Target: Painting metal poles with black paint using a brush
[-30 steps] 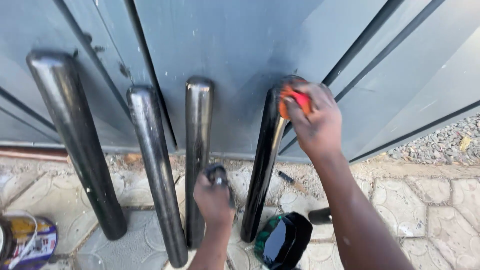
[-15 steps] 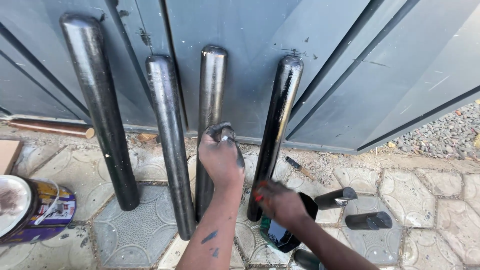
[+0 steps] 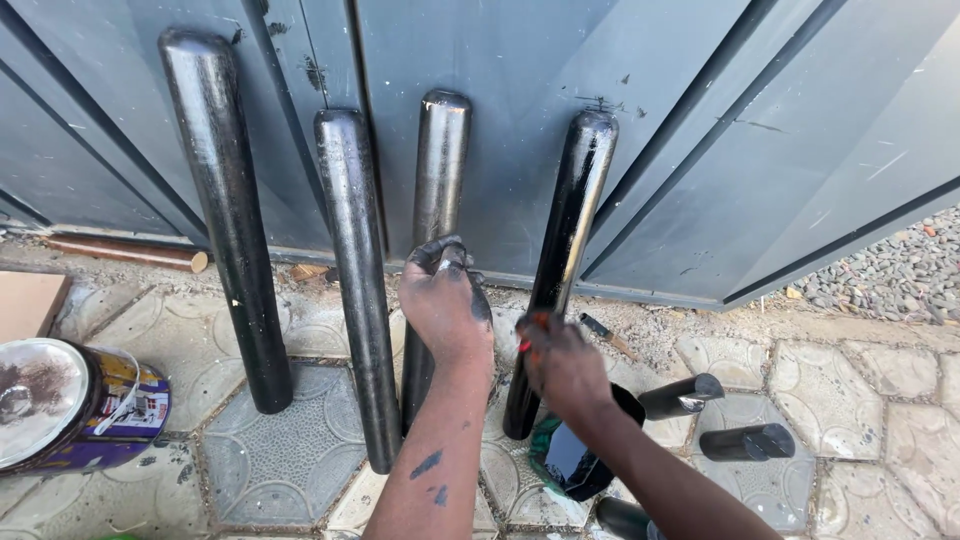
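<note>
Down at nine o'clock a paint tin (image 3: 75, 405) lies tipped on the patterned paving (image 3: 270, 470), its mouth showing a pale, smeared inside; whether wet paint is left in it I cannot tell. Rightward, four black-painted metal pipes lean upright against the grey gate (image 3: 700, 120): the tallest pipe (image 3: 228, 215) at ten o'clock, a second pipe (image 3: 358, 280) beside it, then the third pipe (image 3: 435, 220) near centre. The left hand (image 3: 445, 305), smeared with black, is curled around this third pipe about halfway down, fingers wrapped over its front. That pipe looks stiff and fairly heavy, and its glossy coat is probably wet and slippery, so a firm wrap low on the shaft, as now, seems the safest hold. Just right, the fourth pipe (image 3: 565, 260) shines darkest. The right hand (image 3: 562, 365) sits low beside its foot at five o'clock, pinching a small red thing (image 3: 527, 335), only partly visible. Beneath that hand stands a dark green pot (image 3: 570, 460) holding glossy black paint. At four o'clock, two short black pipe pieces (image 3: 715, 420) lie on the paving.
</note>
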